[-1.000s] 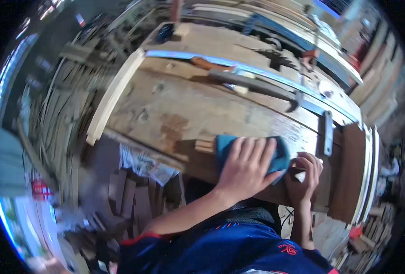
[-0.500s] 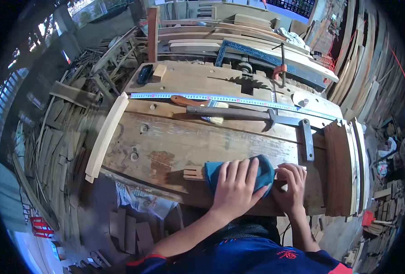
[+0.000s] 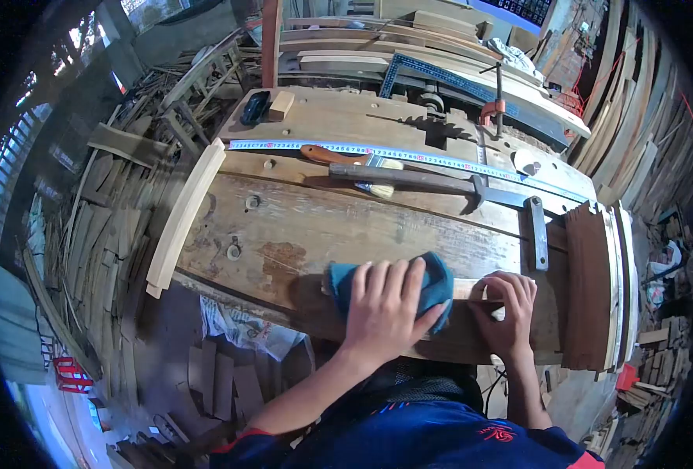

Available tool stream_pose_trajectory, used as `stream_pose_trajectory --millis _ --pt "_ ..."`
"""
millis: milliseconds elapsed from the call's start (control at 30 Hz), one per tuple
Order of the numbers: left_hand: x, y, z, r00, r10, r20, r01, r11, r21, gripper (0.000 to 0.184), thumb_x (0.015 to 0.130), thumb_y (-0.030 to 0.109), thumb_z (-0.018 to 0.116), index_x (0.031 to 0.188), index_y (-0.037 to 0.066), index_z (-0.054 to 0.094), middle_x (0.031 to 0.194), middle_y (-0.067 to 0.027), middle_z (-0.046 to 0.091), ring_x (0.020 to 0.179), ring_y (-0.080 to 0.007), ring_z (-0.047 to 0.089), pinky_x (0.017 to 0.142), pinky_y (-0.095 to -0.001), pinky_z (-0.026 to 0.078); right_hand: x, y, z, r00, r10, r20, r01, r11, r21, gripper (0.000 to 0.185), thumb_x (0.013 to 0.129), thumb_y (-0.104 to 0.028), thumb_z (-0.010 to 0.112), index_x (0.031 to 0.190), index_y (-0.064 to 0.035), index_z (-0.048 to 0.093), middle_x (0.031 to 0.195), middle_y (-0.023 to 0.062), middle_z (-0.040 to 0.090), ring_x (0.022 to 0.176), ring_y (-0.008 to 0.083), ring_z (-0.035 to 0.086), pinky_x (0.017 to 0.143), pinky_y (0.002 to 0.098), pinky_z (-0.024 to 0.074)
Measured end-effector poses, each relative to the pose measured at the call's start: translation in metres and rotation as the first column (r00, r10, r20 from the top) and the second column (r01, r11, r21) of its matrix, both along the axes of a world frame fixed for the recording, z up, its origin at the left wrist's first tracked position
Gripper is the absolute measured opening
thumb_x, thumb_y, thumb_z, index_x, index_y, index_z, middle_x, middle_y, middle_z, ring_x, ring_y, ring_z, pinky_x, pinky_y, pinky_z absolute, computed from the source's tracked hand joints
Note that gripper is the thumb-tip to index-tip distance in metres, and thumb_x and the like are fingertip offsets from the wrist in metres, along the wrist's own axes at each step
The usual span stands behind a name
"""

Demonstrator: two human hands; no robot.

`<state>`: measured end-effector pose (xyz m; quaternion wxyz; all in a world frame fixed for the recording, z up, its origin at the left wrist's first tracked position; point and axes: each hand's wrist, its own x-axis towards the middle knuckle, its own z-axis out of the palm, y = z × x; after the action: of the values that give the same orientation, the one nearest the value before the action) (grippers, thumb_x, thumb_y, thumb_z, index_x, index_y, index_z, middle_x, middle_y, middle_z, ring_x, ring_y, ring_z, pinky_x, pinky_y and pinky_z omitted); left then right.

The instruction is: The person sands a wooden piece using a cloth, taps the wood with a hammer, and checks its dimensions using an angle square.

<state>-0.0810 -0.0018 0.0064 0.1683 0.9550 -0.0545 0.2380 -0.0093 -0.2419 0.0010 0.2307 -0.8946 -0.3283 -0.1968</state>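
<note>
My left hand (image 3: 384,306) presses a folded teal cloth (image 3: 439,275) down over a narrow wooden piece (image 3: 462,289) near the bench's front edge. The cloth covers the left end of this piece, and only a short pale stretch shows between my hands. Around its right end curl the fingers and thumb of my right hand (image 3: 509,306). Beyond my hands, a hammer (image 3: 409,178) lies across the bristles of a paintbrush (image 3: 325,154). A try square (image 3: 537,234) rests above my right hand.
A measuring tape (image 3: 284,144) stretches across the workbench (image 3: 346,227). Pale strips (image 3: 186,219) lie along its left edge, and brown boards (image 3: 589,289) line the right. Farther back are a saw blade slot (image 3: 436,133), a clamp (image 3: 496,109) and a blue framing square (image 3: 448,80).
My left hand and the cloth have slid left along the wooden piece, covering its slotted end. My right hand stays at the right end. The whole view has shifted slightly.
</note>
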Motion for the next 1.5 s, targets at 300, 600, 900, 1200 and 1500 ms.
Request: stream_pose_trajectory --millis 300,600,900,1200,1500 --pt "0.016 -0.031 -0.001 0.999 -0.045 0.022 0.045 0.999 -0.006 0.063 0.099 0.056 0.056 0.127 -0.001 0.061 0.108 -0.0145 0.062 0.104 -0.0305 0.058 0.103 -0.0487 0.041 0.0 -0.002 0.0 1.0 -0.001 0.007 0.001 1.0 -0.019 0.05 0.069 -0.018 0.084 0.115 -0.0086 0.067 0.115 0.0075 0.069 0.11 0.0304 0.062 0.099 0.047 0.041" --pt "0.016 -0.031 -0.002 0.999 -0.029 0.046 0.03 0.999 -0.025 0.061 0.098 0.056 0.058 0.127 0.002 0.063 0.108 -0.0137 0.064 0.102 -0.0311 0.06 0.098 -0.0486 0.043 0.004 -0.009 0.023 0.99 0.056 -0.133 -0.061 0.997 -0.036 0.048 0.069 -0.012 0.085 0.115 -0.009 0.069 0.118 0.0094 0.07 0.113 0.0317 0.063 0.1 0.046 0.0453" --pt "0.015 -0.031 -0.002 0.997 -0.045 0.061 0.049 0.997 -0.061 0.06 0.095 0.052 0.063 0.126 0.001 0.063 0.109 -0.0142 0.064 0.104 -0.0314 0.06 0.1 -0.0485 0.043 0.003 -0.02 0.142 0.988 -0.055 0.143 0.005 0.944 0.33 0.041 0.091 -0.025 0.077 0.118 0.0027 0.065 0.124 0.0197 0.067 0.12 0.0318 0.064 0.107 0.044 0.0483" --pt "0.014 -0.032 -0.006 0.997 -0.038 0.069 0.043 0.996 -0.082 0.061 0.096 0.052 0.062 0.128 0.0 0.062 0.111 -0.015 0.064 0.104 -0.0315 0.06 0.101 -0.049 0.043 0.025 -0.214 0.182 0.719 -0.406 0.564 0.188 0.895 0.405 0.033 0.107 -0.015 0.058 0.131 0.0077 0.06 0.127 0.0214 0.068 0.124 0.0297 0.062 0.106 0.0488 0.0481" --pt "0.014 -0.031 -0.007 0.997 -0.04 0.071 0.046 0.995 -0.085 0.061 0.097 0.053 0.061 0.127 0.0 0.063 0.111 -0.015 0.064 0.104 -0.0318 0.06 0.101 -0.0485 0.043 -0.035 -0.177 0.269 0.43 -0.111 0.896 0.519 0.842 -0.145 0.03 0.101 -0.025 0.069 0.108 0.003 0.066 0.104 0.0168 0.07 0.095 0.0306 0.067 0.086 0.0448 0.0544"
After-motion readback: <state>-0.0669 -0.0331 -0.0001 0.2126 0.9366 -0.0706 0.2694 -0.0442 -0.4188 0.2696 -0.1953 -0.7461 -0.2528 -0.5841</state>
